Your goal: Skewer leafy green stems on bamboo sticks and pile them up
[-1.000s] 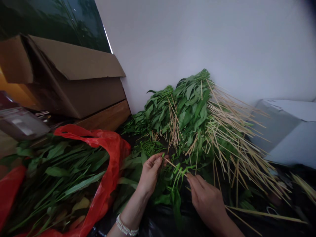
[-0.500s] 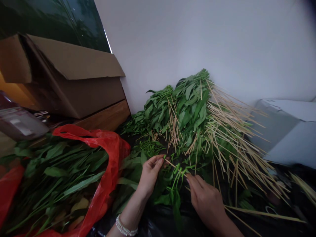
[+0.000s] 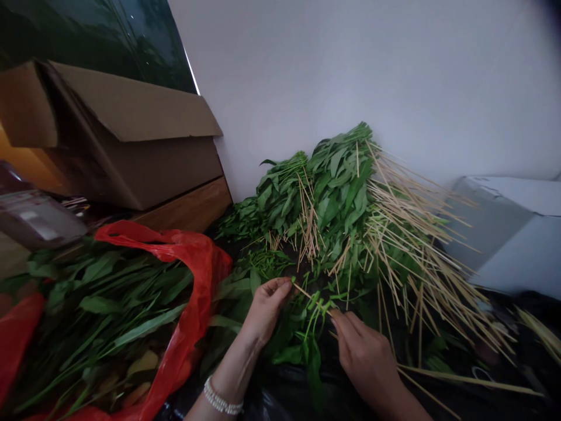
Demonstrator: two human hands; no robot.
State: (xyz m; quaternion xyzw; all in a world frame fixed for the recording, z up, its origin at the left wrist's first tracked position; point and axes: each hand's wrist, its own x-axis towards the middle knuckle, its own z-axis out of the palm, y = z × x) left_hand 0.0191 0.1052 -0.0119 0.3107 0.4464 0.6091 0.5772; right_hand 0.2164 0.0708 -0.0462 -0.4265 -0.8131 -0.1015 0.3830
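Near edge first: the right hand (image 3: 366, 356) pinches the near end of a bamboo skewer (image 3: 312, 296), while the left hand (image 3: 266, 307) nips its far tip, with limp green leaves (image 3: 302, 333) threaded between them. That stick looks light and stiff but likely snaps if bent, so the bare ends are the place to hold; the leaves seem soft and easily torn. Left, a red plastic bag (image 3: 193, 292) of greens. Far back, the heap of skewered greens (image 3: 350, 204) leans against the wall.

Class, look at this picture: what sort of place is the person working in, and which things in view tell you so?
Probably an informal food-prep corner of a home or small stall, not a fitted kitchen. Skewered greens lie heaped against a bare wall, loose greens fill a red plastic bag, and a cardboard box sits alongside.
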